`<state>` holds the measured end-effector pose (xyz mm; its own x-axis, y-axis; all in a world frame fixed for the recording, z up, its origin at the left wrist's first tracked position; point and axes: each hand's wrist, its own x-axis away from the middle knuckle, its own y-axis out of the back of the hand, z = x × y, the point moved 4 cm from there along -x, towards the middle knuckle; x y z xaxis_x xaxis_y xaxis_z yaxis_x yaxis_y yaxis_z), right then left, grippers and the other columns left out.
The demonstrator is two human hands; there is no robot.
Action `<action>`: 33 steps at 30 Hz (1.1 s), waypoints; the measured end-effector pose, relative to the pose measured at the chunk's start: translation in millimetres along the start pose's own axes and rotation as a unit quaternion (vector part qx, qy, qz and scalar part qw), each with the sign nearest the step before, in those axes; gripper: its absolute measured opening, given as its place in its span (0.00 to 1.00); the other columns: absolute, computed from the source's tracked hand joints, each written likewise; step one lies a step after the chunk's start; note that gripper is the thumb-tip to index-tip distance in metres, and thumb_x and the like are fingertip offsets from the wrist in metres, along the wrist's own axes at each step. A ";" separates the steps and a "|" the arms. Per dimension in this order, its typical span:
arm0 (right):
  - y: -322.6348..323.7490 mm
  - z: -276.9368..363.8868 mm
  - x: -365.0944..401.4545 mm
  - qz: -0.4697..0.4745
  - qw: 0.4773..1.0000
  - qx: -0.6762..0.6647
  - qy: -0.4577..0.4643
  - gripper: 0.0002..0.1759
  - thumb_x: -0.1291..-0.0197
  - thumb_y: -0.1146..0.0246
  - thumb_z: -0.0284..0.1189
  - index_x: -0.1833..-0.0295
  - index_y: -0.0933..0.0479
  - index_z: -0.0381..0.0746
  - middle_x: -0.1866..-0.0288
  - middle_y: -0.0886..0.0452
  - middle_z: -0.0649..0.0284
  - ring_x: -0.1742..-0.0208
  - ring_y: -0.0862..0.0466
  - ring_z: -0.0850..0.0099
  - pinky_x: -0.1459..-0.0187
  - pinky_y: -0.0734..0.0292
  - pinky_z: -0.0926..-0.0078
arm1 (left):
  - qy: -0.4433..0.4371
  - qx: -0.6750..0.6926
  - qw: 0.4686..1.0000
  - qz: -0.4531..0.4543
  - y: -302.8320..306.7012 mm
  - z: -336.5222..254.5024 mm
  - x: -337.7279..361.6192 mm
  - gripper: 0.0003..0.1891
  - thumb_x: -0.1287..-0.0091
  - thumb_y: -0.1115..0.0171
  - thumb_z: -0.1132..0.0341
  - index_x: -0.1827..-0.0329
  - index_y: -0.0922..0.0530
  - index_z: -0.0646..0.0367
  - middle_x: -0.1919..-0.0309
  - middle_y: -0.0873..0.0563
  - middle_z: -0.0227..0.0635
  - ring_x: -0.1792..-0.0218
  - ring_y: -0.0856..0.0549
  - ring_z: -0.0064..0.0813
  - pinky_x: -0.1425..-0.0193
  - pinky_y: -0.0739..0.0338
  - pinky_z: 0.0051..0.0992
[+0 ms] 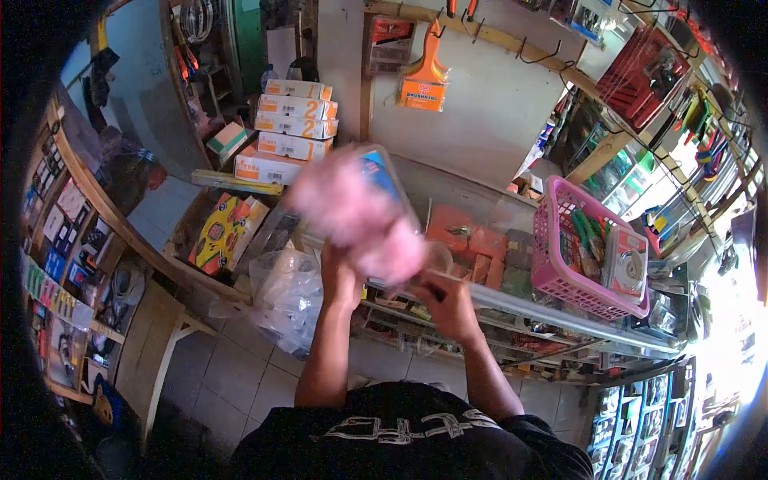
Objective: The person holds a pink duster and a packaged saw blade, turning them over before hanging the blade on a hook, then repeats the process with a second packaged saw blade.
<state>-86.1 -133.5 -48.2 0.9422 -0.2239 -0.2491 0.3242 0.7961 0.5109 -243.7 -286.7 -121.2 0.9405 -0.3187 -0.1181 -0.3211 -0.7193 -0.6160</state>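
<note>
**Pink bundle held up over a shop counter**

Cramped hardware shop, shelves and hooks on every wall, a glass counter (pixel 512 308) with a metal edge straight ahead. Above that counter and close to the camera, a pink bundle (pixel 356 208), held in both hands. Closed around its underside, the left hand (pixel 340 280), fingers curled upward into the soft mass. Just beside it at the lower right edge, the right hand (pixel 448 306), fingers drawn together; pinching or only touching, cannot tell through the blur. Bundle smeared by motion: pale pink, soft-looking, lumpy, in two rounded lobes, no sharp outline. Against its upper side, a clear plastic pack (pixel 382 164) with a blue label, stiff and flat-sided.

Below the left forearm, a crumpled clear plastic bag (pixel 284 296), glossy and wrinkled. Left of that, a yellow printed carton (pixel 218 234). Farther back, a stack of white boxes (pixel 294 120) with orange bands and large numbers. On the wall above, an orange-handled brush (pixel 428 68) hanging from a hook. To the right on the counter, well apart from the hands, a pink plastic basket (pixel 560 280) with latticed walls, filled with small packaged goods.
</note>
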 end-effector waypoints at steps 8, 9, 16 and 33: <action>-7.4 -23.6 -0.3 -0.038 0.999 0.014 -0.014 0.12 0.32 0.32 0.27 0.48 0.17 0.32 0.57 0.12 0.47 0.55 0.11 0.57 0.50 0.20 0.65 | -0.007 0.016 0.999 0.035 1.5 19.5 5.7 0.24 0.22 0.38 0.52 0.31 0.28 0.55 0.38 0.20 0.33 0.44 0.16 0.30 0.43 0.16 0.40; -4.2 -26.3 -0.4 -0.050 0.999 0.012 -0.018 0.12 0.32 0.32 0.27 0.49 0.17 0.32 0.58 0.12 0.47 0.56 0.11 0.59 0.51 0.20 0.65 | -0.004 0.005 0.999 0.039 2.5 20.0 4.6 0.25 0.21 0.40 0.49 0.29 0.29 0.54 0.37 0.20 0.35 0.43 0.16 0.33 0.42 0.15 0.42; 9.3 -28.0 2.1 -0.115 0.991 -0.027 -0.060 0.13 0.30 0.32 0.29 0.48 0.16 0.31 0.61 0.12 0.48 0.62 0.15 0.74 0.57 0.20 0.68 | -0.045 0.103 0.993 0.039 -29.6 -14.7 10.8 0.29 0.22 0.40 0.45 0.27 0.32 0.54 0.35 0.21 0.38 0.40 0.16 0.39 0.41 0.14 0.46; 13.2 -15.6 0.7 -0.093 0.993 0.027 -0.062 0.16 0.30 0.32 0.34 0.46 0.16 0.33 0.59 0.11 0.46 0.61 0.12 0.66 0.55 0.20 0.64 | -0.035 0.052 0.996 0.057 -31.3 -25.6 12.5 0.31 0.24 0.37 0.47 0.26 0.34 0.52 0.33 0.24 0.35 0.36 0.19 0.38 0.43 0.13 0.46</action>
<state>-82.5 -114.4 -54.5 0.8679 -0.4340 -0.2417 0.4941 0.7045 0.5095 -224.7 -284.0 -83.5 0.9054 -0.3473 -0.2442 -0.4160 -0.6114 -0.6732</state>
